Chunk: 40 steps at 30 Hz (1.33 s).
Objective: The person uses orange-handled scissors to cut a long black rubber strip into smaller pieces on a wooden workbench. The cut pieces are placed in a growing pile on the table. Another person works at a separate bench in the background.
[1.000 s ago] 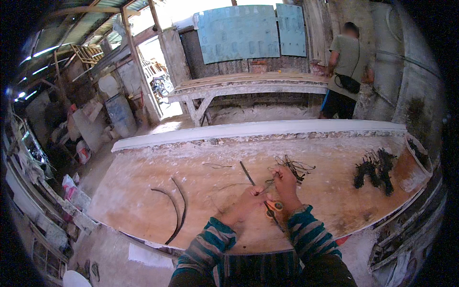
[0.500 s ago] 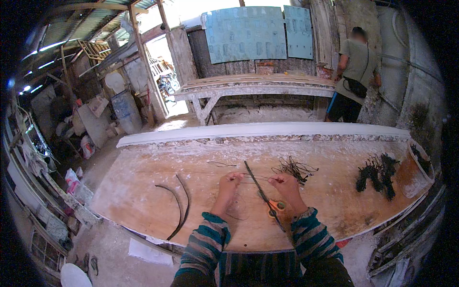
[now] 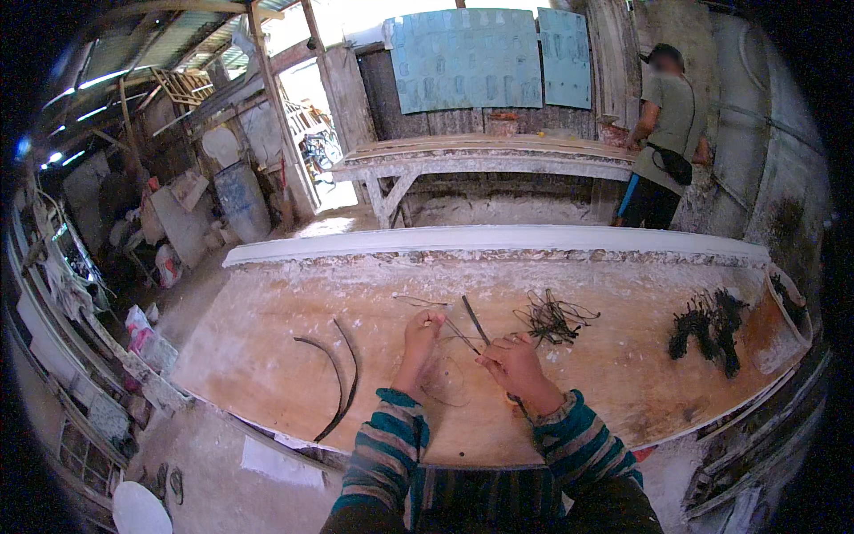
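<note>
My left hand [image 3: 422, 343] pinches one end of a thin dark cord [image 3: 458, 333]. The cord runs taut and slanting to my right hand [image 3: 519, 367], whose fingers are closed on its other end. Beneath the right hand lies a straight dark strip [image 3: 474, 317]; its far end shows and its middle is covered. Only a bit of the orange-handled scissors [image 3: 513, 400] peeks out below that hand. A loose cord loop [image 3: 418, 300] rests beyond the left hand. Past the right hand is a tangle of black cord loops [image 3: 556, 318].
Two curved black strips [image 3: 352, 374] lie at the left of the wooden tabletop [image 3: 240, 356]. A black knotted bundle [image 3: 709, 329] and a tilted brown bucket [image 3: 776, 325] are at the right. A white ledge [image 3: 498, 238] lines the far edge. A person [image 3: 667, 133] stands at the back bench.
My right hand has moved left and nearer, over the strip and the scissors. The cord, held level before, now slants down to the right. The head view has shifted slightly.
</note>
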{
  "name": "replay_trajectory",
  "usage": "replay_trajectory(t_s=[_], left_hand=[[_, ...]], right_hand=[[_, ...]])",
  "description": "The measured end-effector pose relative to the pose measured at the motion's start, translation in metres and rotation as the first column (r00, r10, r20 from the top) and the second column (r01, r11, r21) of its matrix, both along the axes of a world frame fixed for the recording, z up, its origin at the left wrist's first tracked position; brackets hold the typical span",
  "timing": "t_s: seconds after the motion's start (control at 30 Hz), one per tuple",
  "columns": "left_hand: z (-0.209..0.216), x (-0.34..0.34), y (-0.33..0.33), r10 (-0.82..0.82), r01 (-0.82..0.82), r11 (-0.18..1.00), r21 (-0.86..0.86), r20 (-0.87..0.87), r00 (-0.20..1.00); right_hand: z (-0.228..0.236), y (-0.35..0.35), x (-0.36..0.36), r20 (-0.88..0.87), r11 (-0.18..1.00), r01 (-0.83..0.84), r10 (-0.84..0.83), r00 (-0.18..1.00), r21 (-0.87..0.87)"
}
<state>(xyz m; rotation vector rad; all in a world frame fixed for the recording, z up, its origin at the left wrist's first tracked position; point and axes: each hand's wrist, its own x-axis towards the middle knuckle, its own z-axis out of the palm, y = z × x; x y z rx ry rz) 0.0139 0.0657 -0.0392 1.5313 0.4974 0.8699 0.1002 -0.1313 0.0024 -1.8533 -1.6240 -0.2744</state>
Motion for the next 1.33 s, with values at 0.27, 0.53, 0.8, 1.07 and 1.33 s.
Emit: replay_trajectory(t_s=[0.27,0.53,0.8,1.07,1.33], left_hand=[[0.007,0.004,-0.003,-0.031,0.028,0.99,0.139,0.022,0.999],[0.014,0.0,-0.028,-0.096,0.163,0.772,0.614,-0.141,0.985],[0.01,0.001,-0.03,-0.186,0.306,0.783,0.541,-0.265,0.946],[0.015,0.0,-0.037,-0.164,0.278,0.675,0.683,-0.228,0.96],[-0.011,0.011,-0.032,-0.215,0.407,0.512,0.757,-0.345,0.913]], right_hand=[[-0.011,-0.005,0.038,0.016,0.976,0.172,-0.175,0.984,0.131],[-0.016,-0.02,0.082,-0.059,0.759,0.627,-0.627,0.777,0.175],[-0.015,-0.02,0.068,-0.156,0.956,0.29,-0.294,0.943,-0.051],[-0.014,-0.009,0.022,-0.349,0.978,0.017,-0.089,0.933,-0.206],[-0.004,-0.013,0.018,-0.375,0.974,0.044,-0.128,0.918,-0.224]])
